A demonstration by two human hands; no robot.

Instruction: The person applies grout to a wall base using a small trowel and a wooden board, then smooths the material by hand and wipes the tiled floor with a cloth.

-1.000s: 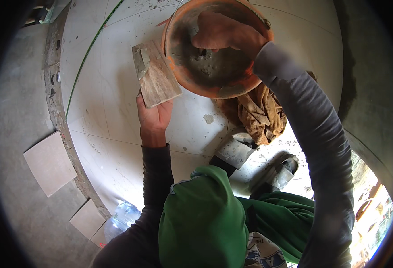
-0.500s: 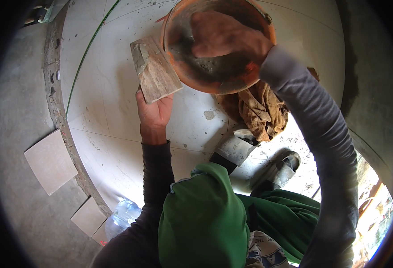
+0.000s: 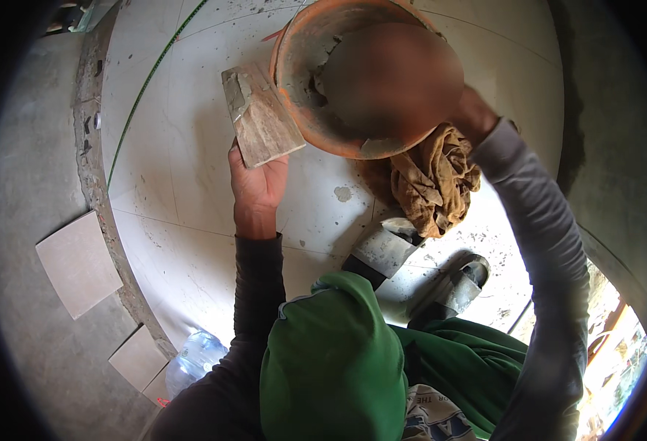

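Note:
My left hand [image 3: 261, 184] grips the lower end of a small rectangular piece of tile [image 3: 268, 125], brownish with a smear of grey mortar on its upper part. The tile is held tilted just left of an orange bucket [image 3: 288, 103]. Inside the bucket, wet grey mortar [image 3: 316, 88] coats the wall and lies lower down. My right hand [image 3: 404, 81] is over the bucket's mouth on its right side, so smeared that neither its fingers nor anything in them can be made out.
A crumpled brown cloth [image 3: 435, 180] lies below the bucket, near a pair of slippers [image 3: 386, 246]. On the left, beige tiles [image 3: 79, 264] lie along a rough floor edge. A green cord [image 3: 141, 92] crosses the white floor. A clear plastic bottle [image 3: 197, 356] stands by my left arm.
My right hand has moved rightward and down within the bucket's mouth, uncovering mortar on the left. The tile stays in my left hand, nearly unmoved.

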